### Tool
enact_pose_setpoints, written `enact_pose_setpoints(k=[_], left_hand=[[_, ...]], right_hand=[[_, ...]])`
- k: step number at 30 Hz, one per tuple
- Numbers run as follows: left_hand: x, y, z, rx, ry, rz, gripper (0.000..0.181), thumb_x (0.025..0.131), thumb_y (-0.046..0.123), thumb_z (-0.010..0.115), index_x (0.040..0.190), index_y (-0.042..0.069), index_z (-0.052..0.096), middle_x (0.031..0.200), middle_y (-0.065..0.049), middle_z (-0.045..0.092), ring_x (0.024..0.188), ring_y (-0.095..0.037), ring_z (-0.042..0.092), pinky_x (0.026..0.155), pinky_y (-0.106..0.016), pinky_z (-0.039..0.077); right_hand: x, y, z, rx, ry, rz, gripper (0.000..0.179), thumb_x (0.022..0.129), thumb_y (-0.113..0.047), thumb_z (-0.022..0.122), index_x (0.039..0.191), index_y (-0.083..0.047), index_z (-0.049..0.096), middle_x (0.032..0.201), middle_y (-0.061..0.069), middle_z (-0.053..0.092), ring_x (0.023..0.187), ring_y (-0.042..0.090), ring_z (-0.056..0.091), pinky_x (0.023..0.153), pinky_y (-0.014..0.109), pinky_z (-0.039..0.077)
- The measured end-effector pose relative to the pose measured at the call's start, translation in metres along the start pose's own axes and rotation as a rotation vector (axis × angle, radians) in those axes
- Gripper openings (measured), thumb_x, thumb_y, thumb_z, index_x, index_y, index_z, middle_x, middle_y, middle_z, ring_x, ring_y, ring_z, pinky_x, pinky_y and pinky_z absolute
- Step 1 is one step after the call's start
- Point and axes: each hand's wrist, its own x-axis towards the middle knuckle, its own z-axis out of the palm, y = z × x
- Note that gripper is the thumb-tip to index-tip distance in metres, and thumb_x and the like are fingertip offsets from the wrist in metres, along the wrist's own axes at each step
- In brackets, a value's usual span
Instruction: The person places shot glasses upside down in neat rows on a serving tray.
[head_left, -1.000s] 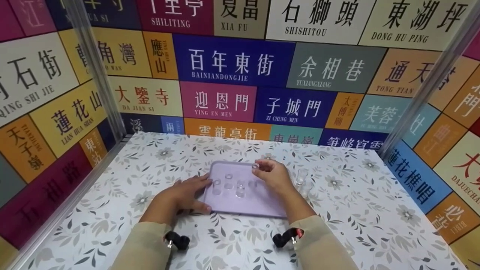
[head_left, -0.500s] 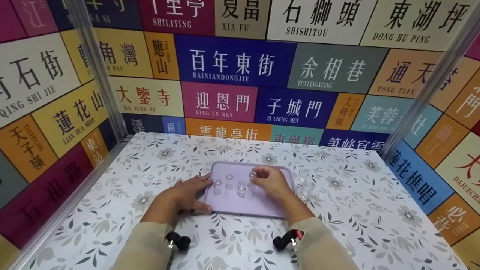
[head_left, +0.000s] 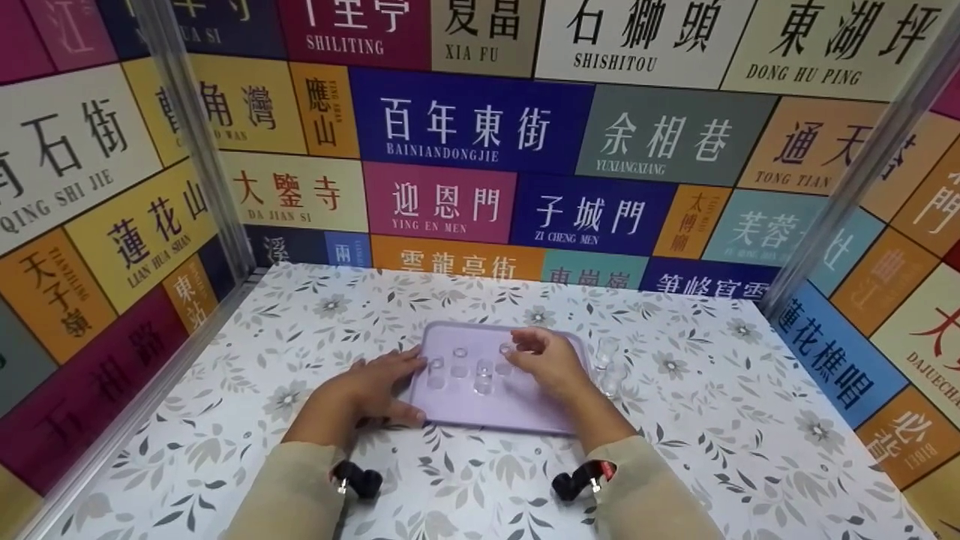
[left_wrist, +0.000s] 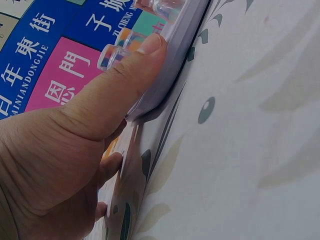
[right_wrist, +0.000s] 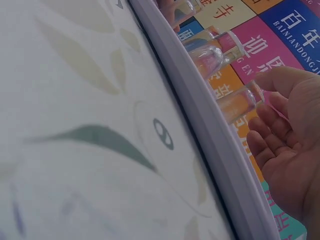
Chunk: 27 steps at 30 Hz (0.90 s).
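Note:
Several small clear bottles stand upright on a shallow lilac tray (head_left: 487, 412). My left hand (head_left: 375, 386) rests at the tray's left end, thumb (left_wrist: 145, 55) against its edge and fingers stretched along the side. At the tray's right part, my right hand (head_left: 551, 364) is beside one clear bottle (head_left: 504, 366). Its thumb is at that bottle's rim, while the other fingers are loosely bent and apart from it. In the right wrist view the same bottle (right_wrist: 237, 106) stands upright on the tray. The other bottles include a left one (head_left: 436, 375), a back one (head_left: 460, 364) and a front one (head_left: 484, 377).
More clear bottles (head_left: 611, 379) are on the table just right of the tray, partly behind the right hand. A white leaf-patterned cloth (head_left: 465, 480) covers the table. Printed sign panels (head_left: 472, 120) form walls at the back and sides.
My right hand has lowered a bottle from above the tray's back right onto the tray. Its fingers have since loosened and lifted from the rim. The left hand has stayed put.

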Motion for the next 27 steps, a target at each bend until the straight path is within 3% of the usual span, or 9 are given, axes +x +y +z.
enact_pose_setpoints(k=[9,19,23,27], left_hand=[[0.001,0.003,-0.001,0.034,0.007,0.031,0.112,0.073,0.073,0.086,0.167,0.044,0.032,0.180,0.020,0.015,0.171,-0.027,0.011,0.137,-0.066,0.000],[-0.002,0.001,0.000,0.003,-0.003,0.005,0.113,0.071,0.071,0.088,0.167,0.045,0.033,0.180,0.021,0.014,0.171,-0.026,0.009,0.136,-0.066,-0.003],[-0.001,0.001,-0.001,0.008,0.000,0.010,0.114,0.071,0.072,0.087,0.167,0.044,0.032,0.180,0.020,0.014,0.171,-0.027,0.010,0.136,-0.068,-0.002],[0.001,0.002,0.000,0.015,0.001,0.026,0.114,0.072,0.072,0.087,0.168,0.042,0.032,0.180,0.018,0.015,0.171,-0.029,0.011,0.135,-0.069,-0.002]], right_hand=[[-0.010,-0.008,-0.021,-0.024,0.028,-0.076,0.047,0.090,-0.018,0.086,0.133,-0.005,0.073,0.132,0.019,0.075,0.121,0.029,0.071,0.107,0.037,0.058],[-0.020,-0.005,-0.051,-0.052,0.084,-0.010,0.047,0.092,-0.022,0.085,0.136,-0.011,0.073,0.137,0.013,0.074,0.128,0.028,0.067,0.111,0.040,0.055],[-0.027,-0.003,-0.069,-0.073,0.126,-0.007,0.047,0.091,-0.026,0.085,0.135,-0.014,0.073,0.137,0.011,0.074,0.129,0.030,0.067,0.107,0.036,0.056],[-0.035,0.002,-0.088,-0.094,0.144,0.000,0.048,0.093,-0.030,0.085,0.136,-0.014,0.072,0.140,0.014,0.072,0.128,0.032,0.068,0.098,0.023,0.057]])
